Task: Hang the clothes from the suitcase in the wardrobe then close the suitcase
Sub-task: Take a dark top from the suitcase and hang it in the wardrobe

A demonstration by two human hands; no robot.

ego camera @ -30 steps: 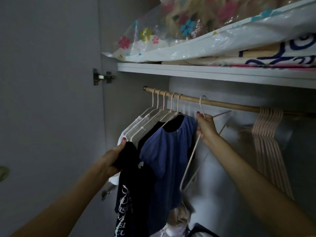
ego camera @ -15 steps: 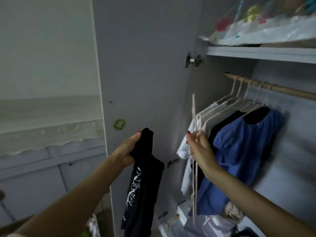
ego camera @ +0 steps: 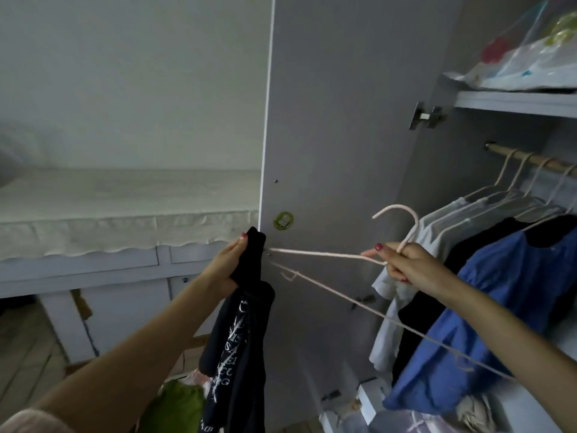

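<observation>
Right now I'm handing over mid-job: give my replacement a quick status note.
Left hand grips the bunched black printed T-shirt, not yet on a hanger.
Right hand holds the thin pale pink hanger at its neck, off the wooden wardrobe rail.
Done: white, black and blue garments hang on the rail.
Left: thread the shirt, hang it, close the suitcase, which is out of view.

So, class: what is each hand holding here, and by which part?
The left hand grips the black top by its bunched upper end. The right hand holds the hanger at the neck, below its hook.
</observation>
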